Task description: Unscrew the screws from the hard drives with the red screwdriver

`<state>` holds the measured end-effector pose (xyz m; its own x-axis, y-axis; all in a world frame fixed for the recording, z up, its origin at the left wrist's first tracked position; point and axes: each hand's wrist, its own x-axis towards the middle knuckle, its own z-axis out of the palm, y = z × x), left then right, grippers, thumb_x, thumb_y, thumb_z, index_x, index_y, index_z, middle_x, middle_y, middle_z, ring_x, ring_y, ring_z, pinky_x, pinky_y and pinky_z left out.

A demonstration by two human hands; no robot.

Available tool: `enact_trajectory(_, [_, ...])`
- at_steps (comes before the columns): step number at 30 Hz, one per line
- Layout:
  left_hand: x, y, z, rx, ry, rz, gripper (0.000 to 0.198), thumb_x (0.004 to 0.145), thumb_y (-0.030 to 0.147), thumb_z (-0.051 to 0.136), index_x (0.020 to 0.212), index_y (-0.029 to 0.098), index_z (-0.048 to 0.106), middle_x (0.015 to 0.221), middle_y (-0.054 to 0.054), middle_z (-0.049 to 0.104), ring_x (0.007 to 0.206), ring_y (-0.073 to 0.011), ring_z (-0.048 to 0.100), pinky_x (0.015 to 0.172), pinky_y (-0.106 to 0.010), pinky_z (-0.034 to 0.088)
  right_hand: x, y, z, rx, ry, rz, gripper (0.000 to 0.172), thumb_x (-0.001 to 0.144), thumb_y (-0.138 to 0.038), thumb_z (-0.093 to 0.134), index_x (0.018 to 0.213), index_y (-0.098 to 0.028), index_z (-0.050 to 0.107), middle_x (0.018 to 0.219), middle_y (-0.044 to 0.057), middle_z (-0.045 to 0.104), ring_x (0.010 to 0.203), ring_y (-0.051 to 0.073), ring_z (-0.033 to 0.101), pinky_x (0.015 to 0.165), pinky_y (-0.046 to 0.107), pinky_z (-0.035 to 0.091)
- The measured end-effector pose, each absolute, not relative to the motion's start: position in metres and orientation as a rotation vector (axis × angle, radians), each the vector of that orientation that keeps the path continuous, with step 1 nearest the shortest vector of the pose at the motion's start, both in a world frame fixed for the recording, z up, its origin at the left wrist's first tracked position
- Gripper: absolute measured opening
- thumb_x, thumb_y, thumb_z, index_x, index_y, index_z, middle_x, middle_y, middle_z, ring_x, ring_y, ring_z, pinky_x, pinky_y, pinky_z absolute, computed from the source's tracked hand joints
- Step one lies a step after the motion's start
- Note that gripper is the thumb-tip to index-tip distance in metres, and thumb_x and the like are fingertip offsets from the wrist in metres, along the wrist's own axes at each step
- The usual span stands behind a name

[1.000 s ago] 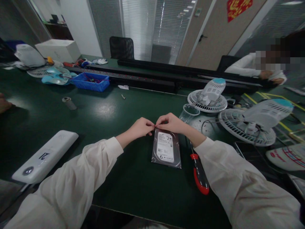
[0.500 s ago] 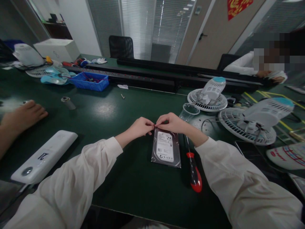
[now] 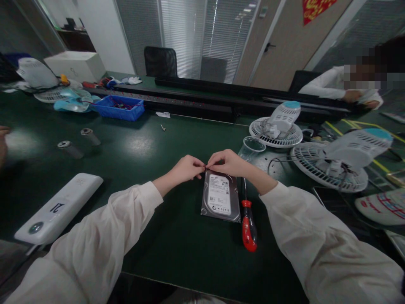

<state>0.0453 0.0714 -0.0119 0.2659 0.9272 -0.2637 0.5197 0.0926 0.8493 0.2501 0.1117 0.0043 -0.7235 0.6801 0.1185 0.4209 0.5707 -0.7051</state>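
A hard drive (image 3: 220, 194) with a white label lies on the green table in front of me. At its far left corner, the fingertips of my left hand (image 3: 189, 167) and my right hand (image 3: 226, 162) are pinched together and meet. Whatever small thing they pinch is too small and too covered to make out. Just right of the drive, a screwdriver (image 3: 248, 226) with a red and black handle lies on the table, its shaft running under my right wrist. Behind that wrist is a clear plastic cup (image 3: 252, 147), partly hidden.
To the left are a white power bank (image 3: 60, 207), two metal cylinders (image 3: 71, 149) and another person's hand (image 3: 3, 143). A blue bin (image 3: 120, 108) holds wires farther back. Fan parts (image 3: 332, 162) occupy the right. Another person (image 3: 329, 84) sits across the table.
The screwdriver handle has shifted left, closer to the drive. The other person's hand at left has withdrawn, and a second cylinder now shows there. My hands have barely moved.
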Motion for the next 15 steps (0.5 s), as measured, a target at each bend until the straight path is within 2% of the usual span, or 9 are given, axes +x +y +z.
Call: enact_trajectory(15, [0.046, 0.0687, -0.0059, 1.552, 1.395, 0.518, 0.017, 0.096, 0.016, 0.067, 0.103, 0.013, 0.083, 0.087, -0.007, 0.079, 0.067, -0.0116, 0.072, 0.047, -0.016, 0.044, 0.2485, 0.1106, 0.0046, -0.974, -2.431, 0.92, 0.016, 0.082, -0.023, 0.069, 0.086, -0.017, 0.083, 0.087, 0.005, 0.081, 0.082, 0.017, 0.073, 0.079, 0.029, 0.053])
